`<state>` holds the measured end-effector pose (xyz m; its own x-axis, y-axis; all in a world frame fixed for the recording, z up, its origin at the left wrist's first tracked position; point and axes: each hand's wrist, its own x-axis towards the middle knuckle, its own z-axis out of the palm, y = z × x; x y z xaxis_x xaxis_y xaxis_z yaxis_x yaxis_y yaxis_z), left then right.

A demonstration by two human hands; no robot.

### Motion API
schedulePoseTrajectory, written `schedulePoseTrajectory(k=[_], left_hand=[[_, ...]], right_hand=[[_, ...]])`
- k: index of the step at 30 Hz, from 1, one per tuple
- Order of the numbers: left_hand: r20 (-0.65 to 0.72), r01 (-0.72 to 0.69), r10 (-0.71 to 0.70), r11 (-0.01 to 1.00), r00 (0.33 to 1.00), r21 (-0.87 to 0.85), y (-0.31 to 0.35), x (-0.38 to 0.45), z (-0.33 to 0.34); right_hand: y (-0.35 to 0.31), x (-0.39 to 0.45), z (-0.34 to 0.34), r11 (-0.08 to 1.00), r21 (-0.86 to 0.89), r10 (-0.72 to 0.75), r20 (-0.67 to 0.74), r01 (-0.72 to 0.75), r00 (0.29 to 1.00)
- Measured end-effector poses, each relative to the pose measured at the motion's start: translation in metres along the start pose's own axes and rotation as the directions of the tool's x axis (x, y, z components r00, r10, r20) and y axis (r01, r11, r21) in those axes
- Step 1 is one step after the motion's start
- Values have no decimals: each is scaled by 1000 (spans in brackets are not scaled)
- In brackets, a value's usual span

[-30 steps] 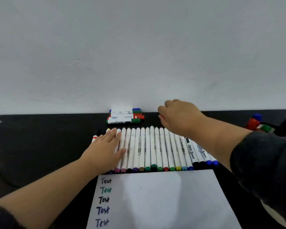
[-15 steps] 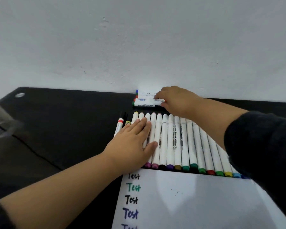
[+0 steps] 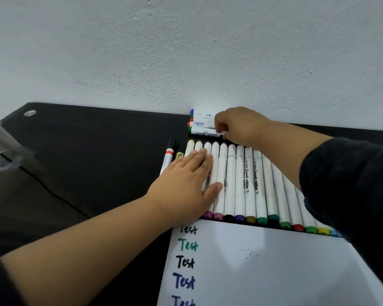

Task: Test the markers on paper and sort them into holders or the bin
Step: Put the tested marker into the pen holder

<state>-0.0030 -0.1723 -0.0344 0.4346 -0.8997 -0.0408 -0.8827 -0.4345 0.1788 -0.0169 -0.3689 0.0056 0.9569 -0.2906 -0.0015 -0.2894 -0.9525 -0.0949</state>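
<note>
A: L hand?

B: Left hand (image 3: 186, 184) lies flat, palm down, fingers straight and together, thumb out to the side, pressing on the left end of the row of white markers (image 3: 241, 180).

A: R hand?

B: Right hand (image 3: 239, 125) reaches to the back of the desk, fingers curled round the near end of the whiteboard markers (image 3: 201, 127) stacked by the wall. Looks like it grips the frontmost one, the one w/ the green cap; can't tell exactly how many it has hold of.

A: Where's the row?

B: On the black desk (image 3: 86, 151), side by side, touching, coloured caps toward the person: pink, black, purple, olive, green, red, yellow, blue at the far right edge. R forearm in a dark sleeve (image 3: 349, 186) crosses over the right part of the row.

A: Paper?

B: White sheet (image 3: 263, 268) just in front of the caps, "Test" written down its left side in black, green, black, blue, blue.

A: Anything else?

B: Three thin pens (image 3: 170, 157) left of the row, beside the L fingertips. Clear plastic container (image 3: 0, 151) at the far left edge, blurred. Grey wall (image 3: 186, 51) behind.
</note>
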Motion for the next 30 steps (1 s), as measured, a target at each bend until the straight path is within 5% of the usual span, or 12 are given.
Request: schedulePoseTrajectory(k=[11,18,23,30], left_hand=[[79,55,-53,998,995,-21,6,-3,-11],[106,135,-122,983,987,-127,18,-20,-30],[167,183,-140,942,976,-282,43,-66,-41],[257,310,-191,753,947,-580,69,-137,-45]], right_hand=[[-1,-35,-17,999,-16,47,-45,-48,998],[-26,-95,-48,964,213,168,-10,-162,986],[-61,-143,-56,805,531,262,80,-263,962],[-101,-203,-56,475,821,391,124,-316,912]])
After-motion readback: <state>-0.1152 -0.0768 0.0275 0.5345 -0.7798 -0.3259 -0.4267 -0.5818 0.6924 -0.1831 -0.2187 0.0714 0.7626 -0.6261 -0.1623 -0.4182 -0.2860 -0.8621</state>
